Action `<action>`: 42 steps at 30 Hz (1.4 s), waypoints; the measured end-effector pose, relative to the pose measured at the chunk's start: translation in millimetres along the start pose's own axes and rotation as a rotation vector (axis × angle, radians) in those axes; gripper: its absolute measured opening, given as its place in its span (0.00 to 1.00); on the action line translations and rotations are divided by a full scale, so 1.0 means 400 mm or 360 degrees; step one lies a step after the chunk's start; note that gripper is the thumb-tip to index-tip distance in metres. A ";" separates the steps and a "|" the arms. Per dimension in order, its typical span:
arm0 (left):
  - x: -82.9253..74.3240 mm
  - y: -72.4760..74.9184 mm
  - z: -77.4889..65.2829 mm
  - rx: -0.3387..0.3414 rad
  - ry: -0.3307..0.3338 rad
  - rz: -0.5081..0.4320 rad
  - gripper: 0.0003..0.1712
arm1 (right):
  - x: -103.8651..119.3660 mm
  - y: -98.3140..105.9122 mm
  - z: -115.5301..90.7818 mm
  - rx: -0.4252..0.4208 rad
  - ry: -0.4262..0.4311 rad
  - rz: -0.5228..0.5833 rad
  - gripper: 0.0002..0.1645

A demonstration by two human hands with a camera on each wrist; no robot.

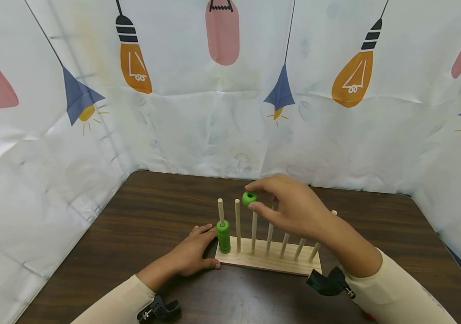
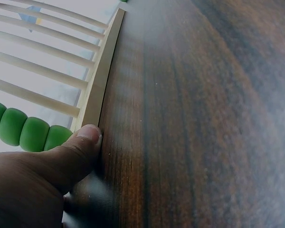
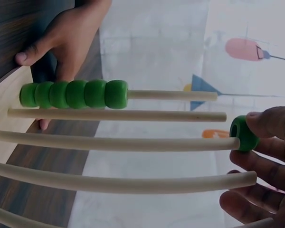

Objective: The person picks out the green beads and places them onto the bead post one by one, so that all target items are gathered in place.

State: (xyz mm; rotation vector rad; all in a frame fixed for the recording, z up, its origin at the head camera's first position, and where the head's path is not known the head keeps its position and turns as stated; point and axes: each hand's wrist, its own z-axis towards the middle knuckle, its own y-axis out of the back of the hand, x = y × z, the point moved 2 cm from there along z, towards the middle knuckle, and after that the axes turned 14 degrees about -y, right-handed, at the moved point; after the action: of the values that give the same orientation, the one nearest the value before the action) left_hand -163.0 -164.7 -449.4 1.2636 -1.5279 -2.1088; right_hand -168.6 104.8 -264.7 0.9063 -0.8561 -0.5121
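A wooden peg stand [image 1: 268, 261] has several upright pegs on a flat base. Several green beads [image 1: 223, 237] are stacked on its leftmost peg. My right hand [image 1: 295, 204] pinches one green bead [image 1: 249, 198] between thumb and fingers, its hole visible. In the right wrist view, that bead [image 3: 247, 134] is at the tip of the third peg [image 3: 133, 144] from the left. Around the stand's left end, my left hand [image 1: 195, 249] holds the base, its thumb [image 2: 85, 140] against the front edge and its fingers at the back.
The stand rests on a dark brown wooden table [image 1: 141, 216]. Behind it hangs a white curtain [image 1: 198, 126] printed with lamps and bulbs. A small green thing [image 2: 124, 1] shows at the top edge of the left wrist view.
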 end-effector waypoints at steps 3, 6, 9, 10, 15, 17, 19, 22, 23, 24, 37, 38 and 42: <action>0.000 0.000 -0.001 0.0005 0.0005 -0.0004 0.52 | 0.004 -0.003 0.003 0.0013 -0.0016 0.0004 0.23; 0.001 0.000 -0.001 0.0007 0.0013 -0.0003 0.52 | 0.008 -0.006 0.008 0.0032 -0.0027 0.0016 0.23; 0.003 -0.001 -0.001 0.0013 0.0021 0.0000 0.53 | 0.013 -0.009 0.013 0.0048 -0.0037 0.0026 0.23; 0.003 -0.001 -0.001 0.0013 0.0021 0.0002 0.53 | 0.014 -0.010 0.015 0.0052 -0.0039 0.0030 0.23; 0.005 -0.001 0.000 0.0013 0.0018 0.0003 0.53 | 0.023 -0.017 0.024 0.0064 -0.0028 0.0033 0.23; 0.005 -0.001 0.000 0.0013 0.0017 0.0000 0.53 | 0.026 -0.019 0.028 0.0068 -0.0022 0.0034 0.22; 0.004 -0.001 0.000 0.0015 0.0016 -0.0002 0.53 | 0.030 -0.022 0.033 0.0074 -0.0018 0.0032 0.22; 0.003 0.000 0.000 0.0012 0.0004 -0.0004 0.53 | 0.037 -0.026 0.039 0.0093 -0.0027 0.0034 0.22; 0.002 0.001 -0.001 0.0008 0.0000 -0.0007 0.53 | 0.039 -0.028 0.041 0.0099 -0.0029 0.0034 0.22; 0.001 0.002 -0.001 0.0005 -0.0006 -0.0009 0.53 | 0.041 -0.030 0.044 0.0108 -0.0033 0.0037 0.22; 0.002 0.003 0.000 0.0006 -0.0038 -0.0031 0.52 | 0.079 -0.054 0.073 0.0148 -0.0006 0.0051 0.21; 0.002 0.003 0.000 0.0007 -0.0040 -0.0030 0.52 | 0.080 -0.056 0.074 0.0151 -0.0010 0.0049 0.21; 0.002 0.004 0.000 0.0012 -0.0035 -0.0031 0.53 | 0.083 -0.064 0.077 0.0165 -0.0036 0.0046 0.20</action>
State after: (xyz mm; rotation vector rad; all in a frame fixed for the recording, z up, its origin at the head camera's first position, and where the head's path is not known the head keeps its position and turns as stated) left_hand -163.8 -165.9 -448.5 1.2669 -1.5401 -2.1381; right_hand -175.7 53.5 -262.0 0.9828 -0.9220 -0.4570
